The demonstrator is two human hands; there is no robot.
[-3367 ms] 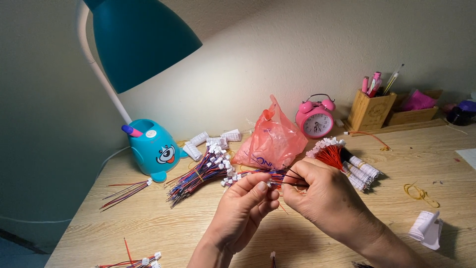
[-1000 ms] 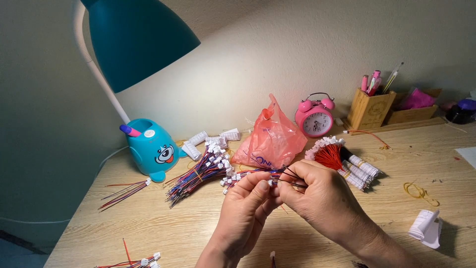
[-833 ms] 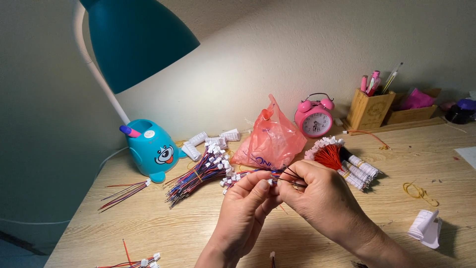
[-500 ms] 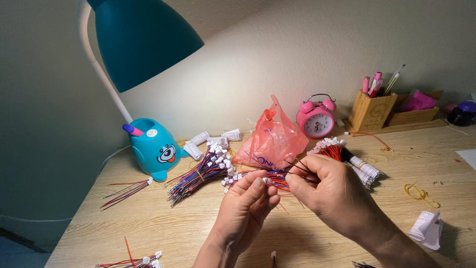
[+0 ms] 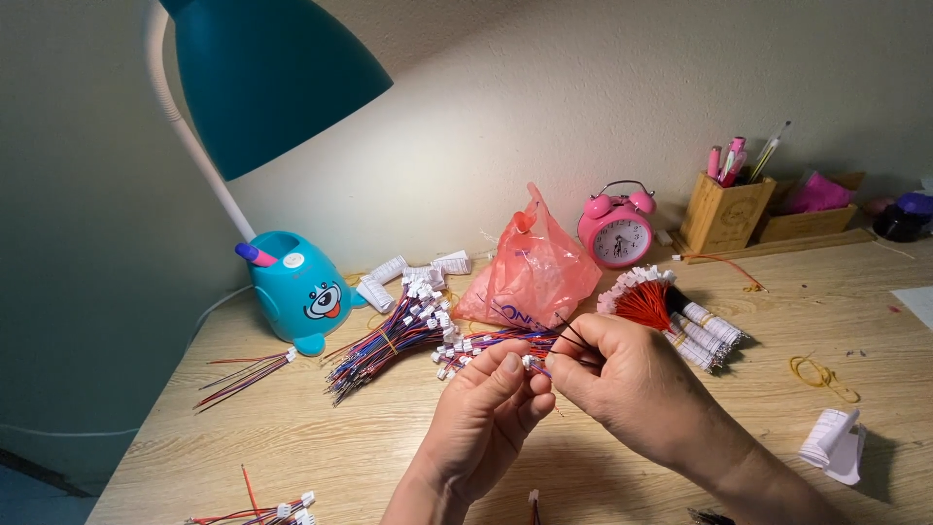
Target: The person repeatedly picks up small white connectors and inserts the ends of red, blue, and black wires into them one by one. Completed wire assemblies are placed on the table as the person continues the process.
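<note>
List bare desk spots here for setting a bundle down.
Free: wood between the yellow rubber band, white paper roll and right hand; also the near left, between the loose red-blue wires and left hand. Crowded: middle, from the teal lamp base past the red plastic bag to the red wire bundle.

Crumpled red plastic bag (image 5: 533,264), blue print low on it, beside pink clock (image 5: 616,226).

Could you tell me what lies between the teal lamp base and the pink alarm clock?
In the head view, white paper rolls and a red plastic bag lie there.
</note>
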